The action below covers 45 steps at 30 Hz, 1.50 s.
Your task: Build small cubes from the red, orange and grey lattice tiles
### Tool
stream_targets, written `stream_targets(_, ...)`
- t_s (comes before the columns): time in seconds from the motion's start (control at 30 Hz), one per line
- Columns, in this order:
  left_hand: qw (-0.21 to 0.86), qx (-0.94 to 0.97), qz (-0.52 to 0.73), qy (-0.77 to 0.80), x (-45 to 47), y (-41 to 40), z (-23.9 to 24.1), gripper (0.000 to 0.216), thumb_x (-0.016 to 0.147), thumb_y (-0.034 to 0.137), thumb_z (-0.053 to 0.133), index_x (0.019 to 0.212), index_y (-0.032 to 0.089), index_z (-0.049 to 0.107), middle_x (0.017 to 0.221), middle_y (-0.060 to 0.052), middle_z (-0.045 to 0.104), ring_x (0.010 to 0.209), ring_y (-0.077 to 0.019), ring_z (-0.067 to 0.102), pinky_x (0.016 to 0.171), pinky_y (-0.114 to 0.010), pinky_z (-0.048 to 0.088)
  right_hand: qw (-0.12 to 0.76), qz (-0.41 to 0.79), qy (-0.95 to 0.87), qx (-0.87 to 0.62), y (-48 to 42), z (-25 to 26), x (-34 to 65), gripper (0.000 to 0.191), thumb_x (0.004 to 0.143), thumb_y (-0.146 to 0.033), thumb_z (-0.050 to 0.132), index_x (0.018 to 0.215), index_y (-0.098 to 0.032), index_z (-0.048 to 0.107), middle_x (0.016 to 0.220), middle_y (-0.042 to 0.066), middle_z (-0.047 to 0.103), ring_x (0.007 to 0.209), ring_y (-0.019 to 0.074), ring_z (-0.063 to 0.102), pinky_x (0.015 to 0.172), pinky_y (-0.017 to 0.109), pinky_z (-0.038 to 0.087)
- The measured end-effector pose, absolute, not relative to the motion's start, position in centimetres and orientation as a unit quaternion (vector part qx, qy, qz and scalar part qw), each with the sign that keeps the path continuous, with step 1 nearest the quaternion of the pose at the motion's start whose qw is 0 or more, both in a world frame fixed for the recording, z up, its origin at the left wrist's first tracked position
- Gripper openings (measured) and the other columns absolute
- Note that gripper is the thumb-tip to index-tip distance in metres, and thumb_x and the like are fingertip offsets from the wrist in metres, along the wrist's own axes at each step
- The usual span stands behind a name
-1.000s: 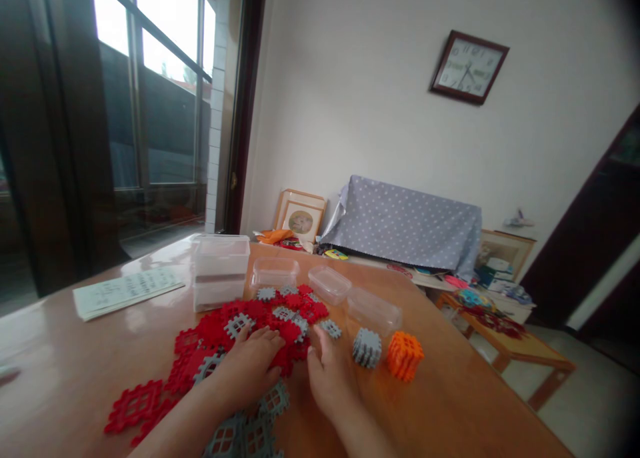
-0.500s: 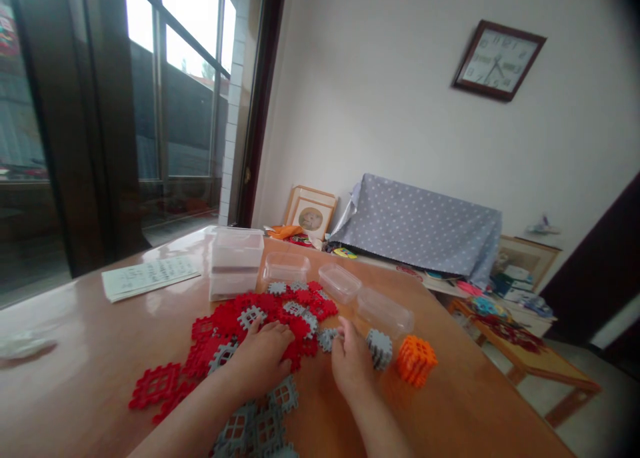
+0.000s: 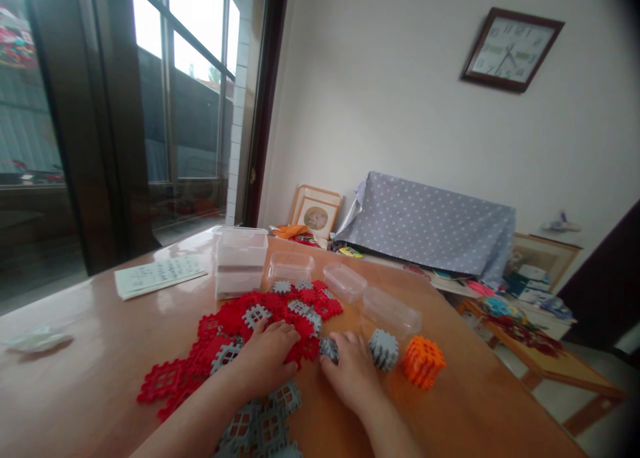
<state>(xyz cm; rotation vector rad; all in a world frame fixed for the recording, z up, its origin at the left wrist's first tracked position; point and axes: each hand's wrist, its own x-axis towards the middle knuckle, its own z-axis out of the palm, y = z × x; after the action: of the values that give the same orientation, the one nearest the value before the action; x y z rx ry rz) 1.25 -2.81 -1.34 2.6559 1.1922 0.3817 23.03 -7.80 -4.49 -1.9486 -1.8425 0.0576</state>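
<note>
Between left hand (image 3: 270, 355) and right hand (image 3: 351, 370): narrow tabletop (image 3: 316, 408) strip.

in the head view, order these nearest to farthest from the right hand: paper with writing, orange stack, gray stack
From the right hand:
1. Gray stack: just to its right
2. Orange stack: farther right, past the gray one
3. Paper with writing: far left on the table

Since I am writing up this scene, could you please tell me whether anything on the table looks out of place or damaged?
Nothing plainly looks damaged. The red pieces lie in a loose heap with grey ones mixed in, unlike the tidy grey stack and orange stack. A pale crumpled item lies apart on the left.
</note>
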Motion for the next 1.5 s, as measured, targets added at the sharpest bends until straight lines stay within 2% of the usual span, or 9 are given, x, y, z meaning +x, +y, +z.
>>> stream_targets(0.23, 0.115, 0.899, 0.133, 0.402, 1.2, -2.8, -1.2, 0.044, 0.08, 0.029, 0.059, 0.124, 0.027, 0.065, 0.131, -0.011, 0.067, 0.128, -0.0357, 0.055, 0.117, -0.06, 0.022, 0.244, 0.06, -0.685, -0.684, -8.0, -4.2, 22.9, 0.032, 0.079, -0.026, 0.066, 0.111, -0.023, 0.068, 0.107, 0.01, 0.066, 0.108, 0.0287, 0.06, 0.096, 0.036, 0.043)
stream_targets(0.43, 0.126, 0.895, 0.144, 0.403, 1.3, -2.6, -1.3, 0.044, 0.08, 0.028, 0.061, 0.124, 0.027, 0.065, 0.131, -0.011, 0.067, 0.128, -0.0358, 0.055, 0.117, -0.06, 0.024, 0.326, 0.116, -0.659, -0.668, -8.1, -4.3, 23.1, 0.037, 0.073, -0.024, 0.07, 0.11, -0.021, 0.068, 0.108, 0.01, 0.066, 0.105, 0.0276, 0.061, 0.092, 0.036, 0.046)
stream_targets(0.6, 0.189, 0.882, 0.221, 0.37, 1.9, -3.2, -0.6, 0.062, 0.078, 0.023, 0.064, 0.139, 0.029, 0.054, 0.143, -0.007, 0.059, 0.134, -0.0298, 0.05, 0.12, -0.049, 0.026, 0.44, 0.344, -0.564, -0.608, -8.5, -3.3, 22.4, 0.039, 0.077, -0.037, 0.071, 0.111, -0.019, 0.064, 0.096, 0.005, 0.068, 0.085, 0.0207, 0.063, 0.073, 0.031, 0.048)
stream_targets(0.77, 0.31, 0.854, 0.284, 0.306, 2.6, -3.6, 0.0, 0.026, 0.085, 0.021, 0.055, 0.106, 0.022, 0.069, 0.109, -0.003, 0.072, 0.102, -0.0194, 0.064, 0.09, -0.028, 0.048, 0.484, 0.504, -0.481, -0.529, -9.1, -2.2, 21.8, 0.048, 0.077, -0.045, 0.074, 0.114, -0.017, 0.062, 0.094, 0.004, 0.068, 0.077, 0.0166, 0.061, 0.062, 0.025, 0.042)
stream_targets(0.87, 0.336, 0.834, 0.278, 0.337, 2.7, -3.3, -0.4, 0.021, 0.081, 0.016, 0.051, 0.091, 0.019, 0.069, 0.088, -0.002, 0.07, 0.084, -0.0171, 0.063, 0.073, -0.025, 0.046, 0.488, 0.507, -0.478, -0.526, -9.3, -2.3, 22.0, 0.049, 0.077, -0.046, 0.075, 0.115, -0.017, 0.063, 0.098, 0.005, 0.069, 0.082, 0.0175, 0.062, 0.064, 0.025, 0.043)
stream_targets(1.03, 0.394, 0.815, 0.225, 0.36, 2.3, -3.1, -0.9, 0.022, 0.079, 0.019, 0.051, 0.092, 0.018, 0.068, 0.074, 0.001, 0.067, 0.067, -0.0149, 0.059, 0.056, -0.022, 0.036, 0.449, 0.478, -0.516, -0.551, -9.2, -3.0, 22.2, 0.041, 0.08, -0.044, 0.072, 0.111, -0.018, 0.066, 0.093, 0.003, 0.068, 0.078, 0.0159, 0.06, 0.066, 0.025, 0.043)
stream_targets(1.17, 0.37, 0.831, 0.205, 0.363, 1.6, -3.0, -0.2, 0.02, 0.08, 0.023, 0.051, 0.086, 0.019, 0.069, 0.073, 0.001, 0.067, 0.067, -0.0153, 0.058, 0.056, -0.023, 0.035, 0.408, 0.459, -0.572, -0.544, -9.2, -3.4, 21.9, 0.035, 0.082, -0.042, 0.071, 0.106, -0.017, 0.068, 0.084, 0.001, 0.067, 0.074, 0.0153, 0.06, 0.064, 0.025, 0.043)
stream_targets(1.27, 0.302, 0.827, 0.254, 0.401, 1.1, -2.3, 0.3, 0.019, 0.084, 0.022, 0.048, 0.085, 0.019, 0.067, 0.076, 0.0, 0.067, 0.071, -0.016, 0.059, 0.061, -0.024, 0.037, 0.399, 0.454, -0.602, -0.522, -9.2, -3.7, 21.7, 0.041, 0.084, -0.044, 0.07, 0.115, -0.017, 0.067, 0.094, 0.004, 0.07, 0.084, 0.0183, 0.063, 0.072, 0.028, 0.047)
stream_targets(1.5, 0.126, 0.843, 0.25, 0.459, 1.0, -2.0, 0.5, 0.021, 0.087, 0.022, 0.051, 0.099, 0.023, 0.068, 0.103, -0.007, 0.072, 0.103, -0.0254, 0.062, 0.089, -0.034, 0.044, 0.412, 0.41, -0.61, -0.539, -8.8, -4.2, 20.9, 0.038, 0.089, -0.046, 0.062, 0.114, -0.018, 0.069, 0.088, 0.002, 0.069, 0.078, 0.0179, 0.062, 0.071, 0.029, 0.047)
